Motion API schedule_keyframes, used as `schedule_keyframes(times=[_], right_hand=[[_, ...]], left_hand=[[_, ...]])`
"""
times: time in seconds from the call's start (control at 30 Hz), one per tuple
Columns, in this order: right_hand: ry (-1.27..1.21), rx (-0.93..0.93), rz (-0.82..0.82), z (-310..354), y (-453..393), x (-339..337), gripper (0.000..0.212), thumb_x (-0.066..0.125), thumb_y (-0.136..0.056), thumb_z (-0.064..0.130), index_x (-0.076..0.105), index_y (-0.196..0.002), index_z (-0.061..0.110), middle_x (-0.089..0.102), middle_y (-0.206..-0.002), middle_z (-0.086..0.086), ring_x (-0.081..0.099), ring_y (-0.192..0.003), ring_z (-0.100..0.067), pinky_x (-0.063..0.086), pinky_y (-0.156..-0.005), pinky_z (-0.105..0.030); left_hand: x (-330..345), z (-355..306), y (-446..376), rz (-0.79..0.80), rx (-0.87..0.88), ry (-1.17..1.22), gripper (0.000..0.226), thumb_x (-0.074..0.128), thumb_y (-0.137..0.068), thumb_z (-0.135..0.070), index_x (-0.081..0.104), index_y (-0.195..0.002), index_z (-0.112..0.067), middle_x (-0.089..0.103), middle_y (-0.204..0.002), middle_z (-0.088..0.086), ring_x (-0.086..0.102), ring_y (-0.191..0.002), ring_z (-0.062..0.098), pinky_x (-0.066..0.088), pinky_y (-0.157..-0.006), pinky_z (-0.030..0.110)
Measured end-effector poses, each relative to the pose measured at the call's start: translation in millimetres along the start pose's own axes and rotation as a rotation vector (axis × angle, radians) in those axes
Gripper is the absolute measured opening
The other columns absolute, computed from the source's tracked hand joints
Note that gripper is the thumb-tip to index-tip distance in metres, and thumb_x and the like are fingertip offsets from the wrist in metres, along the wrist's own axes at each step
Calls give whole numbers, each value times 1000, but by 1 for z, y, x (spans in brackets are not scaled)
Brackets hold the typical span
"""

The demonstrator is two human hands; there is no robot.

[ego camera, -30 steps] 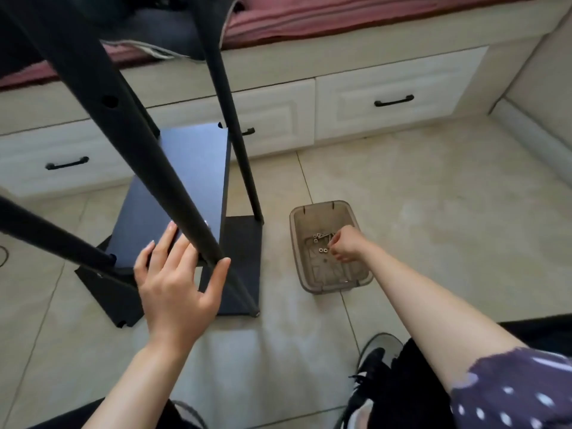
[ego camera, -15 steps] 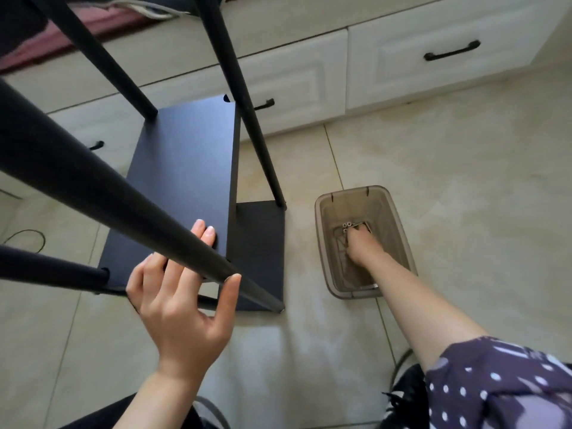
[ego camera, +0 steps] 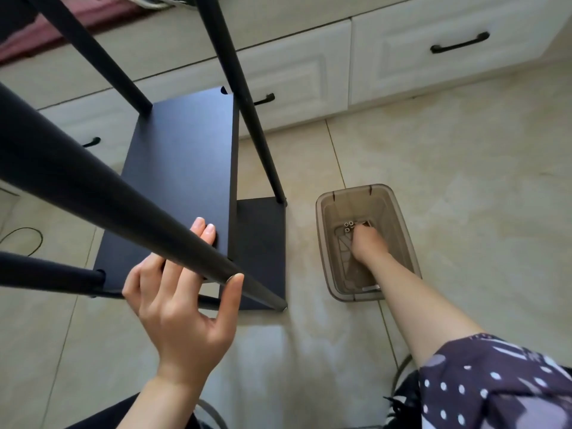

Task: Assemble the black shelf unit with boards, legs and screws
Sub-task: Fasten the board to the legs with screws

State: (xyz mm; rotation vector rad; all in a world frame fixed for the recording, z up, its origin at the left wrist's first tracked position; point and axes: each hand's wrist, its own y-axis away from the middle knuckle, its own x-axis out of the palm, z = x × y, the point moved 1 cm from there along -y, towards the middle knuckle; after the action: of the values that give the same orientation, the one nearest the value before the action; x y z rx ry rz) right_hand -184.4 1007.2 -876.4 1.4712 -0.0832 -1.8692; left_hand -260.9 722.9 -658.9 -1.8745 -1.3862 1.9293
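Note:
The black shelf unit stands on the tiled floor with several black legs rising toward me. A loose black board [ego camera: 185,168] leans between the legs above the bottom board [ego camera: 261,243]. My left hand [ego camera: 182,298] is spread wide around the nearest leg [ego camera: 102,193], thumb tip touching it and fingers straight behind it. My right hand [ego camera: 366,243] reaches down into a translucent brown plastic bin [ego camera: 399,209], fingers curled at the small silver screws [ego camera: 348,226] on its bottom. Whether it holds a screw is hidden.
White drawers with black handles [ego camera: 459,44] run along the back under a bed with a pink cover. A black cable [ego camera: 21,239] lies on the floor at left. My dotted sleeve [ego camera: 495,385] and a shoe fill the lower right.
My head has dropped closer over the shelf. My right hand has pushed deeper into the bin toward the screws. The left hand stays at the nearest leg.

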Motion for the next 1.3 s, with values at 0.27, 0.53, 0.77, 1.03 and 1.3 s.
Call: schedule_keyframes(times=[0.27, 0.53, 0.77, 1.03, 1.3], right_hand=[[-224, -2, -24, -2, 9, -10, 25, 56, -94, 14, 60, -114, -1, 62, -119, -25, 57, -115, -42, 47, -90, -38], [-306, -2, -78, 4, 46, -59, 20, 62, -87, 7, 69, -106, 4, 70, -108, -19, 65, -103, -33, 50, -85, -29], [-723, -94, 21, 64, 113, -65, 7, 53, -98, 5, 59, -101, 5, 74, -89, -12, 72, -72, -17, 59, -72, -26], [-1015, -194, 230, 141, 178, -49, 20, 43, -104, 26, 51, -115, 12, 66, -98, -6, 64, -91, -19, 55, -81, -34], [-1080, -317, 247, 156, 197, -42, 36, 42, -105, 34, 55, -120, 4, 72, -103, -10, 69, -92, -14, 47, -73, -22]], left_hand=[[0, 4, 1, 19, 17, -8, 50, 49, -100, -49, 63, -133, -14, 56, -141, -3, 52, -129, 27, 24, -105, 35], [-8, 3, -5, 67, 3, 19, 45, 56, -95, -45, 67, -128, -16, 59, -137, -6, 51, -133, 27, 33, -99, 46], [-29, 0, -16, 299, -63, 5, 56, 46, -94, -57, 70, -125, -18, 63, -138, 0, 44, -141, 27, 30, -110, 48], [-36, 15, -41, 601, -68, -36, 73, 36, -85, -75, 42, -149, -39, 27, -163, -15, 21, -153, 29, 35, -114, 50], [-43, 15, -66, 876, -53, -168, 81, 44, -94, -70, 10, -161, -39, 13, -168, -12, 10, -156, 29, 44, -108, 51]])
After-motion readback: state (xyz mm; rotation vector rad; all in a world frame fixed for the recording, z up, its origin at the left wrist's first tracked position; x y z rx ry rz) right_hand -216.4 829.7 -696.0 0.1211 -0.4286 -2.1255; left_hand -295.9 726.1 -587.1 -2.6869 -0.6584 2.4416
